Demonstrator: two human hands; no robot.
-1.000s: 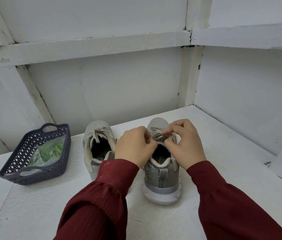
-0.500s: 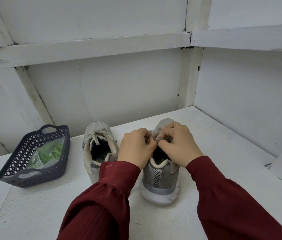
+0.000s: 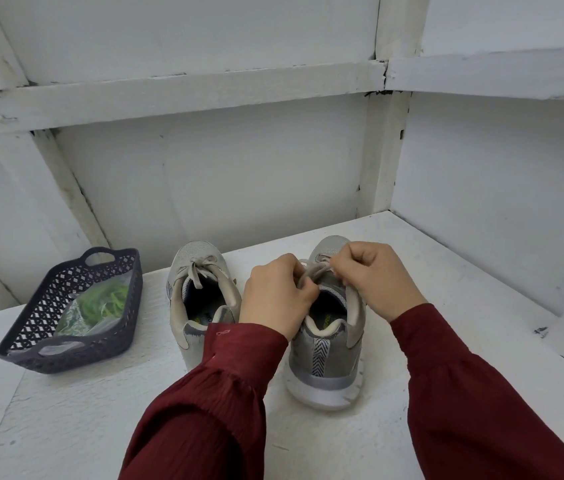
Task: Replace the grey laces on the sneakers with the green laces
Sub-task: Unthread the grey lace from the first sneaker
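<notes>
On the white tabletop [image 3: 446, 306] nothing big has shifted: the dark basket [image 3: 48, 355] holding the bagged green laces [image 3: 107, 299] sits at the left, and the left sneaker [image 3: 200, 271] beside it is tied. Over the right sneaker [image 3: 325, 362] our hands have drawn apart. The left hand [image 3: 273, 299] and right hand [image 3: 374, 275] each keep a tight grip, fingers curled and pinching the grey lace [image 3: 315, 270], now stretched in a loop between them. We judge the bow is loosening and unlacing has only begun.

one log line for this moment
phase: untie right sneaker | left hand: pinches lace | right hand: pinches lace | green laces: in basket
</notes>
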